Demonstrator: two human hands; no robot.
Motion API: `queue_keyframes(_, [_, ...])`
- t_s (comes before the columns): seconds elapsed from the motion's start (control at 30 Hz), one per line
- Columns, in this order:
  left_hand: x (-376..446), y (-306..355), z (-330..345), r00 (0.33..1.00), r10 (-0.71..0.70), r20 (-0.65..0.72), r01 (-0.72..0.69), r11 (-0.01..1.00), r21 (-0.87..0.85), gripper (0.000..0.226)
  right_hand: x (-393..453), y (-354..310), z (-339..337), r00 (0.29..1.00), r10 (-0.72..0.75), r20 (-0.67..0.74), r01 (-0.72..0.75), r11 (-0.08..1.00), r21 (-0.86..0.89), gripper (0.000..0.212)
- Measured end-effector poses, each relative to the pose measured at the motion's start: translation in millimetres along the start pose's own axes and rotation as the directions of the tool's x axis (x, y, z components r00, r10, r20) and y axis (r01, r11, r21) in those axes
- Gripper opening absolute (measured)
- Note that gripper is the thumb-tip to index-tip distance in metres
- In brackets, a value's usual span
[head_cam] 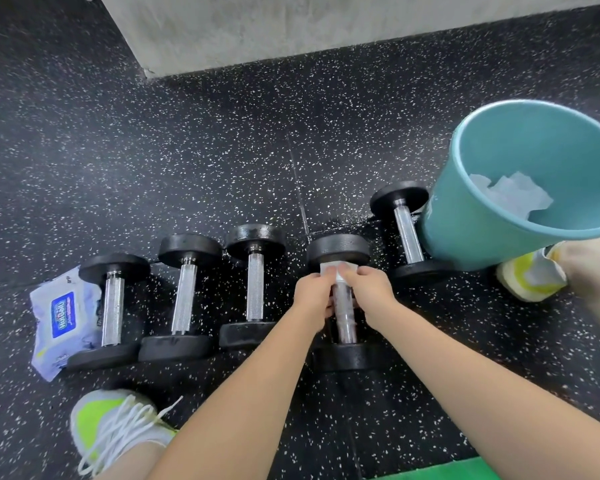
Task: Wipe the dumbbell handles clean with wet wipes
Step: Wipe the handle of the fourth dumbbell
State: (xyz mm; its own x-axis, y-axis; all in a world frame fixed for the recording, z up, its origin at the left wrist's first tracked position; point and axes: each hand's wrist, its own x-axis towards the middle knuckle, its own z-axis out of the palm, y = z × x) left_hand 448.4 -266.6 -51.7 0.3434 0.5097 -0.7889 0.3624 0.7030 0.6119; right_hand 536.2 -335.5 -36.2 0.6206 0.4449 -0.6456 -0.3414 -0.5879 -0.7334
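1. Because five dumbbells lie in a row across the middle of the frame, the teal bucket (492, 233) at right, holding used wipes, stays within easy reach for discards.
2. The fourth dumbbell (340, 355) from the left, at centre, is the one in hand; its handle (344, 320) looks darker than the others.
3. The left hand (314, 296) and right hand (369, 294) both pinch a wet wipe (340, 270) wrapped at the handle's far end.
4. Best, I judge, to squeeze firmly, twist, and draw the wipe along the knurling toward the near end.
5. The wipes pack (61, 317) lies at far left.
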Motion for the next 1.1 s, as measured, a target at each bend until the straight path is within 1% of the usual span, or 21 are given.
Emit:
queue_keyframes(0.13, [-4.3,1.6,-2.6,0.976,-0.14,0.164,0.154,0.985,-0.076,0.047,1.6,-4.7,-0.2,0.999,-0.023,-0.029,0.022,0.999,-0.047,0.032])
queue_keyframes(0.2, [-6.3,2.7,-4.1,0.958,-0.164,0.236,0.19,0.978,-0.089,0.053,1.2,-6.9,-4.3,0.999,-0.029,-0.019,0.028,0.999,-0.045,0.031])
queue_keyframes(0.27, [-7.2,3.4,-3.3,0.951,-0.156,0.267,0.185,0.979,-0.089,0.055,2.4,-6.6,-8.2,1.0,-0.016,0.003,0.016,1.0,-0.016,0.031])
queue_keyframes(0.37, [-11.6,6.2,0.5,0.951,-0.135,0.279,0.16,0.985,-0.068,0.052,1.8,-5.9,-14.2,0.999,-0.007,0.047,0.005,0.999,0.046,0.03])
queue_keyframes(0.5, [-16.0,2.1,-1.7,0.951,-0.13,0.281,0.139,0.99,-0.013,0.041,-5.7,-5.6,-27.7,0.984,-0.022,0.174,0.007,0.996,0.084,0.017])
queue_keyframes(0.67, [-24.6,-11.2,-2.4,0.958,-0.09,0.272,0.063,0.992,0.105,0.028,-12.8,7.6,-44.1,0.954,-0.031,0.299,0.002,0.995,0.098,0.018])
queue_keyframes(0.8, [-36.1,-22.7,0.1,0.962,-0.084,0.262,0.046,0.988,0.145,0.018,-15.4,21.6,-57.6,0.915,-0.011,0.403,-0.041,0.992,0.12,0.027])
queue_keyframes(0.9, [-38.1,-31.6,-3.0,0.959,-0.065,0.276,0.009,0.98,0.2,0.021,-18.6,23.3,-67.2,0.886,0.028,0.462,-0.059,0.997,0.052,0.036])
queue_keyframes(0.97, [-39.9,-32.4,-6.2,0.955,-0.051,0.293,-0.031,0.963,0.269,0.013,-18.4,25.0,-73.2,0.862,0.071,0.502,-0.068,0.997,-0.024,0.048])
queue_keyframes(1.0, [-42.1,-31.6,-7.0,0.95,-0.051,0.307,-0.048,0.951,0.305,0.014,-18.4,25.8,-75.7,0.85,0.089,0.519,-0.058,0.995,-0.076,0.055])
queue_keyframes(1.03, [-43.5,-32.0,-7.9,0.945,-0.059,0.322,-0.058,0.937,0.344,0.017,-19.7,25.6,-78.0,0.837,0.103,0.537,-0.038,0.991,-0.131,0.055])
queue_keyframes(1.1, [-47.1,-33.7,-9.3,0.941,-0.09,0.327,-0.055,0.911,0.409,0.016,-23.5,24.5,-80.1,0.815,0.107,0.569,0.012,0.979,-0.202,0.045])
